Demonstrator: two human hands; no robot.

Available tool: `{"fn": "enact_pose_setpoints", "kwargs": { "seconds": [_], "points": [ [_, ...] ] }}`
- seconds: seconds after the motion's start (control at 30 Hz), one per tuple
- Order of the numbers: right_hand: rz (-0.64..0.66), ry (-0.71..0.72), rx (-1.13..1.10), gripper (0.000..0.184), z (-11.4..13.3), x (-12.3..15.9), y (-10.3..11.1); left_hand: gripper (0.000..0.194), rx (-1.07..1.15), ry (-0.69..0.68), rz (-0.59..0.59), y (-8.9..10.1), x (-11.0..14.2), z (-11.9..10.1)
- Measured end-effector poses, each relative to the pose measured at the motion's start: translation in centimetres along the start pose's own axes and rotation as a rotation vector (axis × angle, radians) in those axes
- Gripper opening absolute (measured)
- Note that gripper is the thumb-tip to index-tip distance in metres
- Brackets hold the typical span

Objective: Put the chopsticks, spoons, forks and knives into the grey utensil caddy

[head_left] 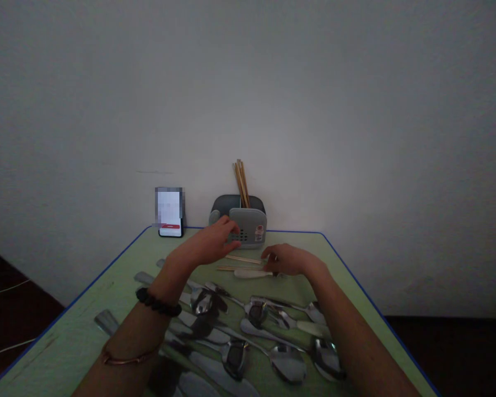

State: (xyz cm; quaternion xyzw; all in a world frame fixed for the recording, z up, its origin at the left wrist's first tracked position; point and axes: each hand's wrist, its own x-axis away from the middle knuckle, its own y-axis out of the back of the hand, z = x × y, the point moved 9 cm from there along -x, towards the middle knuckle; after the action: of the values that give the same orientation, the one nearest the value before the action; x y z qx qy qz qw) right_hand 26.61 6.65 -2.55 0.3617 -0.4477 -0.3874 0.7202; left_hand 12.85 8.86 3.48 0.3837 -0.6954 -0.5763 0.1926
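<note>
My left hand [215, 241] hovers in front of the grey cutlery holder [252, 220], its fingers apart and nothing in them. Several wooden chopsticks [241, 182] stand upright in the holder, leaning slightly. My right hand [289, 259] is low over the table to the right, with thumb and fingers closed around the right end of a chopstick [243, 258]. Just below it lie another chopstick [225, 268] and a pale-handled utensil [252, 273], whose right end is partly hidden by the hand.
Several metal spoons [287, 364] and other cutlery are spread over the near part of the green table [124, 278], partly under my forearms. A phone [170, 212] with a lit screen stands at the back left. A pale wall [334, 138] rises behind the table.
</note>
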Motion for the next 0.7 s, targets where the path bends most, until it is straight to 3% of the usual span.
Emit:
{"fn": "enact_pose_setpoints", "kwargs": {
  "seconds": [0.1,0.2,0.4,0.57,0.7],
  "points": [
    [0.006,-0.021,0.038,0.038,0.4,-0.5,-0.3,0.028,-0.024,0.071,0.243,-3.2,0.2,0.6],
    [0.026,-0.024,0.051,0.039,0.7,-0.8,-0.6,0.035,-0.066,0.134,0.391,-5.8,0.5,1.2],
    [0.055,-0.031,0.047,0.041,0.3,-1.2,-1.1,0.029,-0.082,0.138,0.477,-7.5,0.3,1.2],
    [0.068,-0.030,0.033,0.040,0.2,-1.3,-1.4,0.037,-0.098,0.165,0.484,-7.4,0.5,1.9],
    [0.097,-0.037,0.018,0.039,0.2,-0.9,-1.5,0.031,-0.096,0.185,0.451,-7.1,0.5,2.6]
  ]
}}
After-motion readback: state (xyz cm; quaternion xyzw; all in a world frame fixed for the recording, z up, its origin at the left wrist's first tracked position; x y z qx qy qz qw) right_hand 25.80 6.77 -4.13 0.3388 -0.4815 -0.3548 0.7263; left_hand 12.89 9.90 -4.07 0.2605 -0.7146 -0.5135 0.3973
